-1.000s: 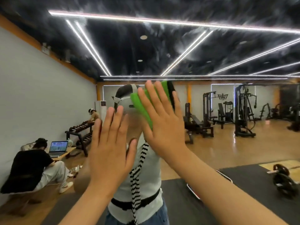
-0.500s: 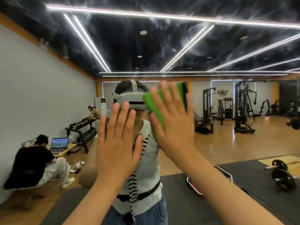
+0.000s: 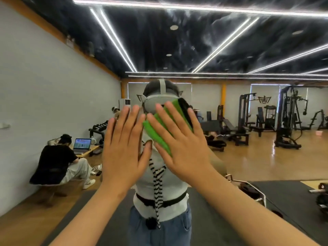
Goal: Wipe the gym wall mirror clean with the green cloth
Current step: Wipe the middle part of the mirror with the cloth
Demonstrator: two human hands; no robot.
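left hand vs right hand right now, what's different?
The right hand presses the green cloth flat to the mirror; the left hand has nothing under it. The right hand's fingers lean up-left; the left hand's point nearly straight up. Both are open, fingers straight, raised side by side.

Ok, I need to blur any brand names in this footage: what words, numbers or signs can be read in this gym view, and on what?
No words or numbers can be read anywhere in this view.
The laptop screen: lit content, too small and blurred to read.
The wall emblem: a dark logo shape, no legible letters.
The air conditioner: no readable label.
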